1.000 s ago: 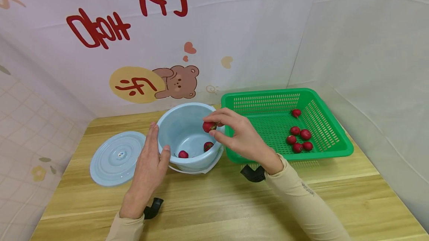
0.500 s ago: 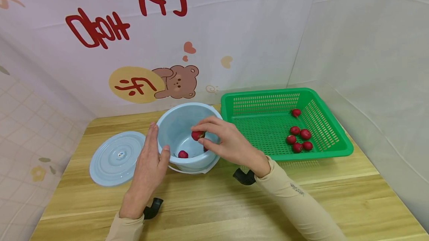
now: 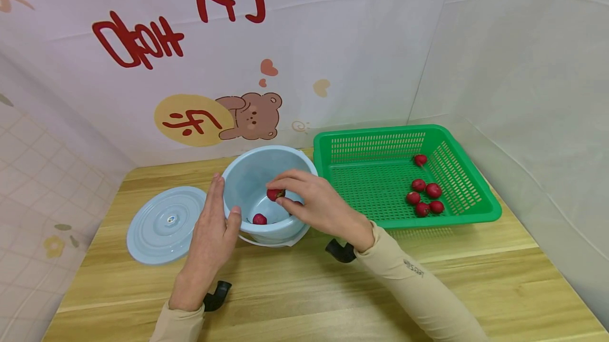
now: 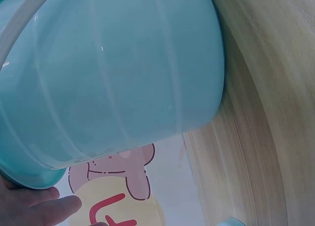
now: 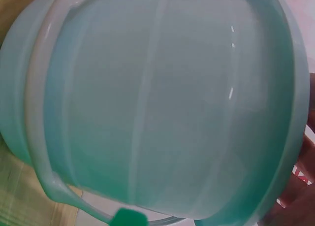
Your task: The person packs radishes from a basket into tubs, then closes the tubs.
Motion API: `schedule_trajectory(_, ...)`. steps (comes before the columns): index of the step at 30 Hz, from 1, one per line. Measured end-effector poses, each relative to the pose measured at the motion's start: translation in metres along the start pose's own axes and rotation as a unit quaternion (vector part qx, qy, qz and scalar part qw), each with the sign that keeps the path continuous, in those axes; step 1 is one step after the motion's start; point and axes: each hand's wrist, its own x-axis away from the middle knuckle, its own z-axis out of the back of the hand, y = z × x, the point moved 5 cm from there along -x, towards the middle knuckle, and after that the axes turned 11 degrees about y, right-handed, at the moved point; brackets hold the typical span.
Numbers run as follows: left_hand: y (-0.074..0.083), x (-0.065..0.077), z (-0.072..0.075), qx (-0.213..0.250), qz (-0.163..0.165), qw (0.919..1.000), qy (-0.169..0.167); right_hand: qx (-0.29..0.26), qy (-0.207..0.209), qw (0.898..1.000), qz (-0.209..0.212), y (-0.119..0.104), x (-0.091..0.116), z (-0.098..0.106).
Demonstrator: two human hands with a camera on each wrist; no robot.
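Observation:
A light blue bucket (image 3: 247,173) stands on the wooden table, its white handle hanging down the front. My right hand (image 3: 316,202) reaches over the bucket's right rim and pinches a red radish (image 3: 274,194) between fingertips and thumb, above the bottom. Another radish (image 3: 259,219) lies in the bucket; a further one is mostly hidden behind my right hand. With straight fingers, my left hand (image 3: 214,231) rests against the bucket's left rim. The bucket's wall (image 4: 113,78) fills much of the left wrist view, with the left fingers at its rim.
To the right sits a green plastic basket (image 3: 366,186) holding several radishes (image 3: 433,190). A round light blue lid (image 3: 164,231) lies on the table (image 3: 304,289) left of the bucket. Behind everything rises a printed cloth wall (image 3: 361,56).
My right hand has moved left and down with the radish, from the bucket's right rim into its opening. The left hand has stayed at the rim.

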Motion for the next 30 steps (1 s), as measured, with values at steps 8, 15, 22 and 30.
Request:
schedule_trajectory(8, 0.001, 0.000, -0.001, 0.001, -0.003, 1.0000, 0.002, 0.034, -0.011, 0.999, -0.006, 0.002, -0.001, -0.007)
schedule_trajectory(15, 0.001, -0.001, -0.001, -0.001, -0.005, 1.0000, 0.002, 0.036, -0.044, 0.998, -0.022, 0.002, 0.002, -0.008)
schedule_trajectory(22, 0.001, -0.001, -0.001, -0.006, 0.000, 1.0000, 0.001, 0.011, -0.039, 0.999, -0.030, -0.005, 0.009, 0.003)
schedule_trajectory(30, 0.000, 0.000, 0.000, -0.005, 0.004, 1.0000, -0.002, -0.018, -0.001, 1.000, -0.021, -0.013, 0.021, 0.026)
